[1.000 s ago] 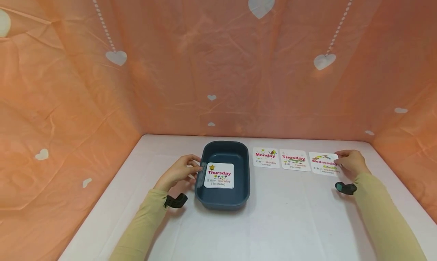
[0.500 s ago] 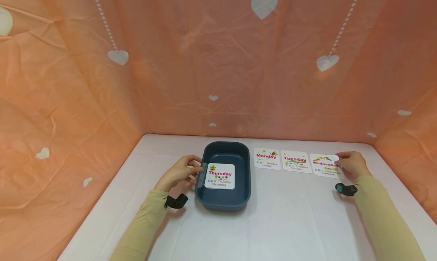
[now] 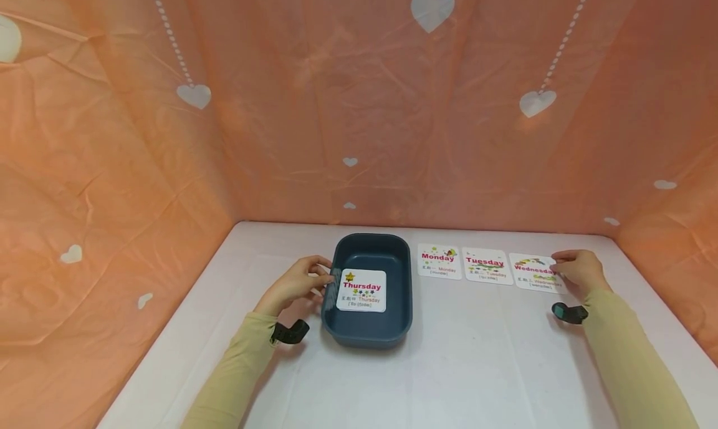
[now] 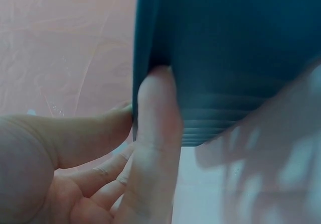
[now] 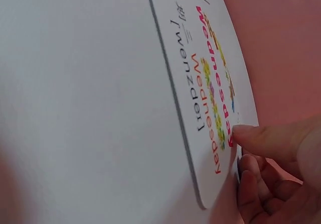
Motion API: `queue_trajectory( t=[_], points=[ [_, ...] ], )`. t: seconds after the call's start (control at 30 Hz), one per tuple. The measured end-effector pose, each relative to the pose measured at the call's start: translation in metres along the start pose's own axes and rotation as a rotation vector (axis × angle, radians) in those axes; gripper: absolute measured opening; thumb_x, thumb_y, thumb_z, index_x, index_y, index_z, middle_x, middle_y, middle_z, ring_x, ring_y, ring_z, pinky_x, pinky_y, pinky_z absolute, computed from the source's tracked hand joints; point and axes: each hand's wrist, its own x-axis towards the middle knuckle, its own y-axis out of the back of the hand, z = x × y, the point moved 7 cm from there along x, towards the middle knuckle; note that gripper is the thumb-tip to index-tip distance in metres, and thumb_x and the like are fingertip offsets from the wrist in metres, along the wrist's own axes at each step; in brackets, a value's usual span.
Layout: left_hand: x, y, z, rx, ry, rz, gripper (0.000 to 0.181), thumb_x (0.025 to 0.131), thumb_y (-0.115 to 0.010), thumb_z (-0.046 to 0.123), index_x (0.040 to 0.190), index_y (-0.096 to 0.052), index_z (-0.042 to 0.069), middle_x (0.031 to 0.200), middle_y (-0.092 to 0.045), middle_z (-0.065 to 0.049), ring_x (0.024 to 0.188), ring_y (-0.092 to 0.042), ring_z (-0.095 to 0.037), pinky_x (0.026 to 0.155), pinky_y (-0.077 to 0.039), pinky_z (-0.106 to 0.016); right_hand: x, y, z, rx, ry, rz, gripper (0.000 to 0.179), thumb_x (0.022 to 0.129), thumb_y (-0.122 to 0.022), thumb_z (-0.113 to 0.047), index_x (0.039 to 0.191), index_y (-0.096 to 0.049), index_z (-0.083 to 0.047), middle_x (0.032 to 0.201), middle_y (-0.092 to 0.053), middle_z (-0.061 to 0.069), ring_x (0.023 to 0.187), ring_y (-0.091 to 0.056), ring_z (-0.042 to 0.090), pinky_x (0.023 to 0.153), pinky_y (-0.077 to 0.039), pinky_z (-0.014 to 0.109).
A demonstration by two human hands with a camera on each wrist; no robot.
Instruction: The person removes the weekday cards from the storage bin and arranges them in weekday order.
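Note:
In the head view my left hand (image 3: 294, 284) pinches the left rim of a dark blue rectangular tray (image 3: 370, 330). The left wrist view shows the thumb and a finger on either side of the tray's wall (image 4: 225, 43). A white square card printed "Thursday" (image 3: 361, 295) lies in the tray's near half. My right hand (image 3: 582, 272) holds the right edge of the "Wednesday" card (image 3: 531, 279) between thumb and fingers. That card looks flat on the table, its word large in the right wrist view. Left of it lie the "Tuesday" card (image 3: 487, 273) and the "Monday" card (image 3: 439, 268).
The three cards outside the tray form a row along the far part of the white table (image 3: 471, 373). An orange cloth with white hearts (image 3: 432, 11) hangs behind the table and at both sides. A dark band with a small device (image 3: 571, 313) sits on each wrist.
Both hands keep their places on the tray and the Wednesday card. Only a slight shift of the whole head view shows.

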Motion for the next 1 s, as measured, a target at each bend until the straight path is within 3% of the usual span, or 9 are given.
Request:
queue_trajectory(
  t=[0.1, 0.23, 0.33, 0.47, 0.63, 0.9, 1.0],
  points=[
    [-0.001, -0.001, 0.001, -0.015, -0.006, -0.012, 0.035, 0.091, -0.062, 0.003, 0.123, -0.049, -0.005, 0.088, -0.057, -0.013, 0.061, -0.058, -0.018, 0.054, -0.055, -0.035, -0.001, 0.0, 0.002, 0.0, 0.015, -0.021, 0.049, 0.089, -0.061, -0.009, 0.129, -0.046, 0.016, 0.115, -0.053, 0.028, 0.104, -0.044, 0.036, 0.073, -0.04, 0.025],
    [-0.001, -0.001, 0.002, -0.034, -0.021, -0.029, 0.037, 0.092, -0.061, 0.001, 0.124, -0.046, -0.009, 0.087, -0.057, -0.013, 0.063, -0.058, -0.017, 0.051, -0.054, -0.032, -0.004, 0.002, 0.005, 0.077, 0.025, -0.077, 0.053, 0.096, -0.055, -0.017, 0.135, -0.039, 0.015, 0.13, -0.041, 0.031, 0.103, -0.045, 0.029, 0.071, -0.044, 0.018],
    [-0.002, -0.001, 0.002, -0.035, -0.022, -0.028, 0.037, 0.092, -0.061, 0.001, 0.124, -0.046, -0.009, 0.086, -0.057, -0.013, 0.062, -0.058, -0.016, 0.051, -0.054, -0.031, -0.006, 0.003, 0.007, 0.157, 0.015, -0.121, 0.057, 0.099, -0.052, -0.022, 0.14, -0.032, 0.014, 0.131, -0.039, 0.027, 0.097, -0.047, 0.019, 0.071, -0.047, 0.013],
    [-0.002, -0.002, 0.002, -0.037, -0.023, -0.029, 0.036, 0.091, -0.061, 0.0, 0.123, -0.047, -0.009, 0.086, -0.057, -0.013, 0.063, -0.059, -0.017, 0.051, -0.054, -0.031, -0.009, 0.006, 0.001, 0.142, 0.042, -0.146, 0.057, 0.101, -0.05, -0.024, 0.14, -0.032, 0.013, 0.127, -0.044, 0.024, 0.09, -0.051, 0.007, 0.072, -0.049, 0.015],
    [-0.001, -0.003, 0.001, -0.032, -0.031, -0.032, 0.036, 0.091, -0.061, 0.0, 0.124, -0.047, -0.009, 0.087, -0.056, -0.013, 0.064, -0.06, -0.018, 0.053, -0.055, -0.032, -0.014, 0.004, -0.026, 0.057, 0.14, -0.135, 0.054, 0.102, -0.047, -0.026, 0.136, -0.038, 0.014, 0.127, -0.048, 0.032, 0.084, -0.058, -0.002, 0.074, -0.052, 0.017],
    [-0.002, -0.001, 0.003, -0.025, -0.031, -0.026, 0.035, 0.092, -0.06, 0.0, 0.124, -0.047, -0.009, 0.088, -0.055, -0.014, 0.063, -0.059, -0.018, 0.052, -0.055, -0.033, -0.02, -0.024, -0.083, 0.034, 0.28, -0.178, 0.052, 0.103, -0.044, -0.028, 0.137, -0.04, 0.011, 0.131, -0.048, 0.033, 0.093, -0.061, 0.0, 0.083, -0.052, 0.024],
    [-0.001, -0.001, 0.004, -0.016, -0.029, -0.021, 0.036, 0.092, -0.06, 0.0, 0.124, -0.046, -0.008, 0.089, -0.055, -0.015, 0.063, -0.059, -0.017, 0.05, -0.055, -0.032, -0.026, -0.033, -0.106, 0.014, 0.308, -0.187, 0.052, 0.102, -0.046, -0.03, 0.137, -0.042, 0.007, 0.131, -0.05, 0.03, 0.095, -0.062, 0.003, 0.083, -0.051, 0.022]
  ],
)
